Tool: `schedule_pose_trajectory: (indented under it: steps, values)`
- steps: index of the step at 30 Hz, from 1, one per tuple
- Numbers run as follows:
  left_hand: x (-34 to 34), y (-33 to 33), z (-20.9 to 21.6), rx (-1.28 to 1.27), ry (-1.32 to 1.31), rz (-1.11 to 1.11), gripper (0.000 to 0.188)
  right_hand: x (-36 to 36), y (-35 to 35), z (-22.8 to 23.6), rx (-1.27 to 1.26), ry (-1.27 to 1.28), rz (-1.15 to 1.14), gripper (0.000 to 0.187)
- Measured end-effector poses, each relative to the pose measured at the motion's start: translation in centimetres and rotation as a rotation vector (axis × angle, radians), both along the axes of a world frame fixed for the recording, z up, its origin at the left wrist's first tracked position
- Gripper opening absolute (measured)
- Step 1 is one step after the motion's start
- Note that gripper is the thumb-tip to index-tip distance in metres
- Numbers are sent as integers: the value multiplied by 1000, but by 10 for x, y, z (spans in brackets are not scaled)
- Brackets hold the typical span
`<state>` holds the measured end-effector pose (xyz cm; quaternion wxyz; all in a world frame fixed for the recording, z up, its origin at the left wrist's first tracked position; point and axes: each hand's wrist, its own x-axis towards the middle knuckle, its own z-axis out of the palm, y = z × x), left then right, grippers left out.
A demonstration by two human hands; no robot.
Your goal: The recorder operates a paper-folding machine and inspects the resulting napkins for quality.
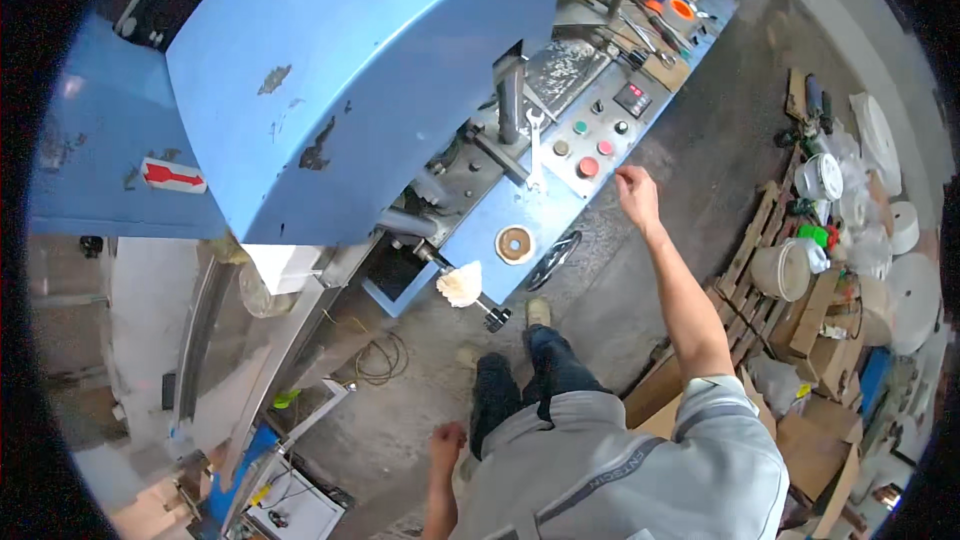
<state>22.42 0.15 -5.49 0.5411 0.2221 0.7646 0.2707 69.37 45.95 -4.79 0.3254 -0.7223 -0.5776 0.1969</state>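
Observation:
My right hand (637, 193) is held out just right of the blue machine's control panel (568, 162), its fingers partly stretched toward the red push button (588, 167). It looks apart from the button, and nothing shows in it. Low by my side hangs my left hand (447, 440), fingers curled in and nothing visible in them. An open-end wrench (536, 150) lies along the left of the panel's buttons. Nearer to me, a brown-centred roll or ring (501, 246) rests on the blue ledge. A whitish wad (460, 285) sits on a shaft beside a black knob (497, 319).
A large blue machine cover (350, 70) fills the upper left. A black handwheel (553, 260) sticks out from the ledge. Tools and an orange tape roll (680, 10) lie at the far end. Along the right stand pallets, white buckets (780, 271) and cardboard boxes (815, 450). A cable (385, 358) lies coiled on the floor.

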Motion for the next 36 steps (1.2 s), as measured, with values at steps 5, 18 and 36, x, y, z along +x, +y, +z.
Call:
schedule_pose_trajectory:
  steps: [5,18,36]
  values:
    - [0,25,22,-50,15,-33,25,-4,13,8,191,-213,214,15]
    - [2,12,2,5,253,-155,27,10,40,-7,-1,-481,423,15]
    - [-234,271,207,752,421,214,36,-159,-223,3,-128,408,102,12]
